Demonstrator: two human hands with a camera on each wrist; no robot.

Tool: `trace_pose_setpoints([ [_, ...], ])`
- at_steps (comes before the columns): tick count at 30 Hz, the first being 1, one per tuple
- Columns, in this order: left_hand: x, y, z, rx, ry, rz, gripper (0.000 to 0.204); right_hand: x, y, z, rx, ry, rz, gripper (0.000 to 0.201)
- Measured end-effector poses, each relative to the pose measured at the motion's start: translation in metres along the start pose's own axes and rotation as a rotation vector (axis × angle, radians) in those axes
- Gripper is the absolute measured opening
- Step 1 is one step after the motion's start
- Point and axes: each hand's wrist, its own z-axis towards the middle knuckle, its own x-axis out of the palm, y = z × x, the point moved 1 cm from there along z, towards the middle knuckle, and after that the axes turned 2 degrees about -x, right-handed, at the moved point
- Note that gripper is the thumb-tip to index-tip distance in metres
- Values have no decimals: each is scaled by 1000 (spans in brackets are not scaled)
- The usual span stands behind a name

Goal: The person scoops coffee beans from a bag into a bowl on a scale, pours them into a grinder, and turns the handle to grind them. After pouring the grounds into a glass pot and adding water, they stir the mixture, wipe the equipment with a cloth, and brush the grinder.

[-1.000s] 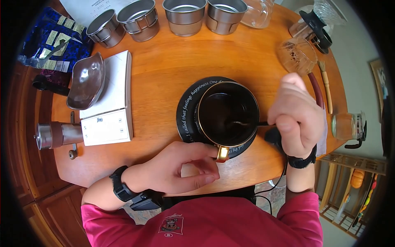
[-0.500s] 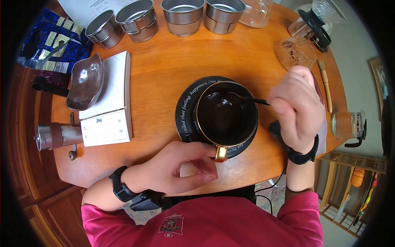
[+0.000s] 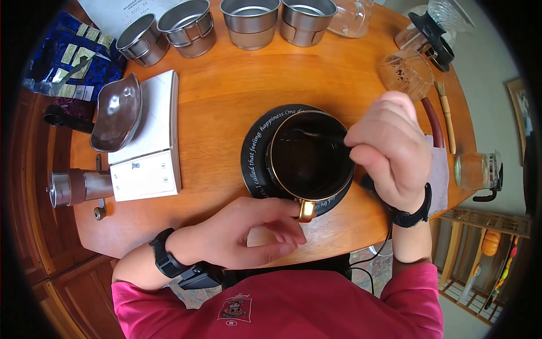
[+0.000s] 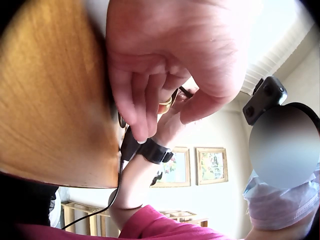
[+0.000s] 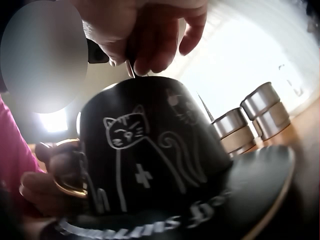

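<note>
Head view. Item: black cup [image 3: 345, 169], gold-rimmed, upright on a lettered black saucer [image 3: 255, 155], which lies on the wooden desk [image 3: 220, 113]. Contents: dark liquid [image 3: 305, 166]. Left hand [image 3: 237, 231]: fingers curled at the gold handle [image 3: 306, 211], grasping it, thumb apart. Right hand [image 3: 392, 152]: clenched above the cup's rim round a thin spoon, whose faint length reaches into the cup. Adjoining stock: white scale [image 3: 161, 113] bearing a brown bowl [image 3: 117, 110]; row of four metal cups [image 3: 251, 25] at the far side.

Left wrist view. Left hand close up, fingers bent downward, thumb apart; a glint of gold handle shows behind them. Black cable below. The spoon's bowl cannot be made out.

Right wrist view. Outer wall of the cup, with white cat drawings [image 5: 127, 132]; spoon stem [image 5: 131, 69] pinched by the fingertips over the rim, left fingers at the handle.

Handling note, by judgement: the step reads as stirring. Best done in slow, even circles, spoon tip low but clear of the walls, steadied from the handle so that neither cup nor saucer skates or spills.
</note>
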Motion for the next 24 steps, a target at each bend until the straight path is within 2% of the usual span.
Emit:
trace_pose_setpoints([
  [3, 2, 0, 1, -8, 24, -26, 49, -4, 0, -2, 30, -34, -132, 14],
  [6, 2, 0, 1, -6, 33, -32, 51, -6, -4, -7, 78, -111, 98, 11],
  [7, 2, -1, 1, -5, 38, -28, 52, -5, -5, -8, 77, -110, 98, 11],
  [9, 2, -1, 1, -13, 38, -25, 52, 0, -6, -7, 68, -52, 331, 10],
  [11, 2, -1, 2, -21, 41, -24, 52, 2, 0, -3, 97, 4, 347, 12],
  [15, 3, -1, 2, -20, 33, -32, 53, 4, 4, -2, 53, 33, 222, 19],
  [17, 3, -1, 2, -25, 29, -36, 53, 5, 5, -3, 44, -28, -10, 26],
  [18, 2, 0, 2, -20, 34, -32, 53, 4, 4, -3, 44, -29, -10, 26],
  [20, 2, 0, 2, -15, 39, -26, 53, 0, 1, -3, 25, -50, -162, 11],
  [24, 2, 0, 1, -9, 35, -26, 52, -7, 1, -7, 111, -152, -59, 9],
])
